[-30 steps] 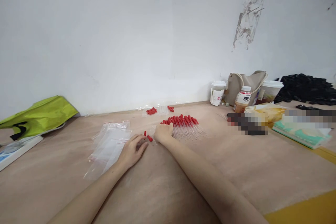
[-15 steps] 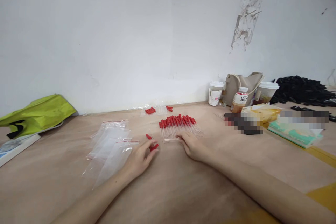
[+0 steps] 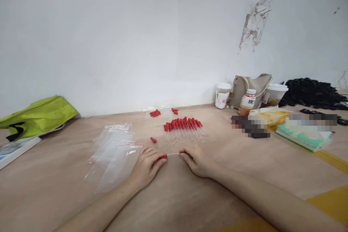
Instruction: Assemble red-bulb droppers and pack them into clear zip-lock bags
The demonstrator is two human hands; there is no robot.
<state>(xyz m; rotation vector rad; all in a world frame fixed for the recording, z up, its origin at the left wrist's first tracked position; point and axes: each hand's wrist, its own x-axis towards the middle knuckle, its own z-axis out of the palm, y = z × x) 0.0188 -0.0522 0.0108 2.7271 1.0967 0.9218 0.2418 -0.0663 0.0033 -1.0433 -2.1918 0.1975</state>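
My left hand (image 3: pixel 148 165) is closed on a red rubber bulb (image 3: pixel 162 157), its mouth facing right. My right hand (image 3: pixel 194 159) pinches a thin clear dropper tube (image 3: pixel 173 154), whose left end meets the bulb's mouth; how far in it sits, I cannot tell. Just beyond my hands lies a row of droppers (image 3: pixel 185 127), red bulbs pointing to the wall and clear tubes toward me. One loose red bulb (image 3: pixel 153 140) rests beyond my left fingers, beside a thin clear piece. Clear zip bags (image 3: pixel 114 152) overlap to the left of my left hand.
Near the wall are a clear bag with small red bulbs (image 3: pixel 155 113) and a few more bulbs (image 3: pixel 174 111). A green bag (image 3: pixel 43 116) is at far left. On the right stand a lidded cup (image 3: pixel 223 96), a bottle (image 3: pixel 247 102), a grey handbag (image 3: pixel 244 83) and a tissue pack (image 3: pixel 303 136).
My right hand has come from the row's front edge toward me with a clear tube. My left hand has turned the red bulb to face it, and the tube's end now meets the bulb.
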